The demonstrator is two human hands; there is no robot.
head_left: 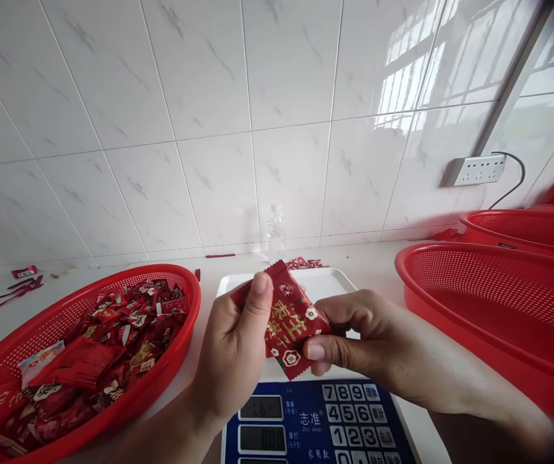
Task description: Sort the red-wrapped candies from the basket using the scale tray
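Observation:
A red candy packet [290, 316] with gold characters and white flower prints is held tilted between both hands, above the white pan of a digital scale [306, 425]. My left hand [238, 341] is closed on its left side, thumb pressed on the front; something red also shows behind that thumb. My right hand [364, 335] pinches the packet's lower right corner between thumb and fingers. The scale's blue panel with number keys and displays lies just below the hands, and its pan [339, 281] is partly hidden by them.
On the left, a red basket [192, 303] holds many wrapped sweets. A red basket [451, 309] stands at the right, another red basket [547, 222] behind it. A clear plastic bottle [276, 232] stands by the tiled wall. A power strip [478, 170] is on the wall; red ribbons [10, 296] lie far left.

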